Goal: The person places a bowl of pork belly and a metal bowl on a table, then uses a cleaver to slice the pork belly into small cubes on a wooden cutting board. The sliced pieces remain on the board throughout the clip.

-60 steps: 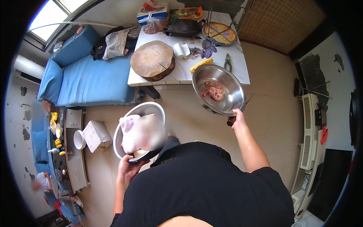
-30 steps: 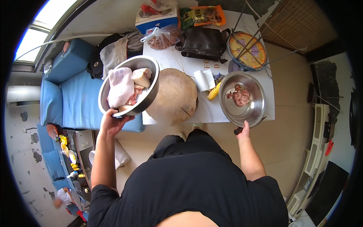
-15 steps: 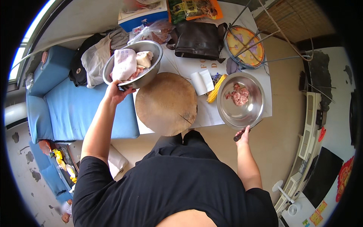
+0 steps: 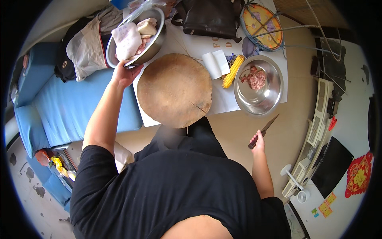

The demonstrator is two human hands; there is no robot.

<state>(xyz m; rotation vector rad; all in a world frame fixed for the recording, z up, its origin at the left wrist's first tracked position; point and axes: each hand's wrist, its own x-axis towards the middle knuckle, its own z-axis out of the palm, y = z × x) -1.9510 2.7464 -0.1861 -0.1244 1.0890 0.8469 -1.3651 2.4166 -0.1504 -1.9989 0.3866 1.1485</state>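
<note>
At the far left, my left hand [image 4: 125, 74] grips the near edge of a metal bowl [image 4: 154, 44], which is tilted. In it lie pale slabs of raw meat [image 4: 126, 41] with pinkish pieces beside them. Beyond the table's front edge on the right, my right hand [image 4: 258, 141] is closed around the dark handle of a knife [image 4: 271, 122], its blade pointing up and to the right. Between my hands sits a round wooden chopping block [image 4: 175, 89]. A second metal bowl [image 4: 260, 100] at the right holds chopped raw meat [image 4: 255, 78].
A yellow corn cob [image 4: 233, 71] and white paper [image 4: 216, 63] lie between block and right bowl. Behind them are a black leather bag [image 4: 209, 18] and a round yellow tin [image 4: 262, 27]. A blue sofa [image 4: 83, 105] stands left of the white table [image 4: 226, 99].
The view has shifted, so the table sits higher. My left hand and its bowl have moved slightly away from the block. The knife has come away from the right bowl, its blade now showing.
</note>
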